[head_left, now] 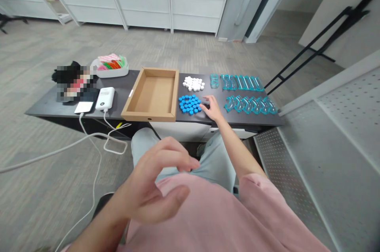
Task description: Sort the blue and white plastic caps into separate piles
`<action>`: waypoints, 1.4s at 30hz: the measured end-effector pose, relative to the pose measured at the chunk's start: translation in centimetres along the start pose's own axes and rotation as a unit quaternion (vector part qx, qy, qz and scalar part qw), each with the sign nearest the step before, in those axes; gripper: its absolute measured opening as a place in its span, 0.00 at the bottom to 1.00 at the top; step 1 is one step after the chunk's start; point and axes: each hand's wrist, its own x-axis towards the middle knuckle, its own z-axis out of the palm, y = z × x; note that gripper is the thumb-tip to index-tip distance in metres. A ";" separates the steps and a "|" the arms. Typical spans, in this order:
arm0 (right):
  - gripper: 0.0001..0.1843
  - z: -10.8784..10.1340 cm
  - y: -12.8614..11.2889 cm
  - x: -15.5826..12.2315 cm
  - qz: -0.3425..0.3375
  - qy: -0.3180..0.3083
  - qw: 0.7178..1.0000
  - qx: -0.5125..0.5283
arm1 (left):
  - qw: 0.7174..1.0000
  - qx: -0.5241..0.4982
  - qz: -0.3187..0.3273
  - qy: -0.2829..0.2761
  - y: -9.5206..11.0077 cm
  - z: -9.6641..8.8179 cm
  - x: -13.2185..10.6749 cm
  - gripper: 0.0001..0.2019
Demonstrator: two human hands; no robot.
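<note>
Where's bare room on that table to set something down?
Inside the cardboard tray, and on the table between the white power bank and the tray. It's crowded right of the tray: white pieces, blue pieces by the right hand, then rows of teal plastic pieces.

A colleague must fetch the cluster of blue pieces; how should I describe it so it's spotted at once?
Find the dark table, then the shallow cardboard box on it. Just right of the box, near the fingers of the person's right hand, lies the cluster of blue pieces. Its bright blue sets it apart from the white pieces just behind.
</note>
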 end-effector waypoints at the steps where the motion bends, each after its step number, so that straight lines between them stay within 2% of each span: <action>1: 0.34 0.0 -0.4 -0.3 -0.030 -0.018 0.999 -0.026 | 1.000 -0.011 0.008 -0.024 -1.2 0.1 0.8 0.19; 4: 0.46 0.7 -2.1 -0.8 -0.083 -0.071 0.988 -0.109 | 0.998 0.025 -0.046 -0.035 -6.0 2.0 1.8 0.17; 7: 0.52 2.5 -3.7 -0.1 -0.103 -0.090 0.978 -0.154 | 0.986 0.093 -0.118 -0.070 -11.3 4.8 1.1 0.17; 9: 0.51 3.8 -4.5 0.8 -0.115 -0.096 0.974 -0.168 | 0.977 0.109 -0.151 -0.105 -14.2 6.5 0.1 0.17; 10: 0.49 4.4 -4.9 1.2 -0.117 -0.100 0.973 -0.174 | 0.975 0.113 -0.158 -0.104 -15.4 7.2 -0.4 0.17; 14: 0.41 6.1 -6.2 2.4 -0.116 -0.110 0.970 -0.184 | 0.971 0.131 -0.197 -0.042 -18.3 9.1 -1.2 0.16; 18: 0.36 7.4 -6.9 3.0 -0.114 -0.112 0.974 -0.159 | 0.971 0.117 -0.207 -0.023 -19.7 10.3 -1.0 0.15; 23: 0.28 8.0 -6.3 3.5 -0.093 -0.126 0.974 -0.162 | 0.966 0.126 -0.224 -0.024 -20.8 11.4 -0.2 0.15; 26: 0.28 7.6 -5.8 3.3 -0.069 -0.111 0.975 -0.179 | 0.962 0.143 -0.230 -0.035 -20.8 11.7 0.9 0.15; 29: 0.34 6.9 -5.8 2.7 -0.068 -0.103 0.975 -0.183 | 0.956 0.158 -0.243 -0.044 -20.5 11.6 2.4 0.14; 32: 0.39 6.6 -6.0 2.2 -0.092 -0.127 0.971 -0.182 | 0.951 0.155 -0.260 -0.061 -20.2 11.2 3.9 0.13; 36: 0.35 6.7 -6.3 2.3 -0.102 -0.164 0.961 -0.197 | 0.946 0.138 -0.282 -0.079 -19.9 10.5 5.6 0.13; 39: 0.36 6.2 -6.4 2.4 -0.086 -0.160 0.962 -0.203 | 0.950 0.118 -0.284 -0.060 -20.0 10.4 6.7 0.12; 42: 0.34 4.7 -6.1 1.9 -0.057 -0.114 0.975 -0.180 | 0.955 0.108 -0.274 -0.035 -20.2 10.7 7.6 0.12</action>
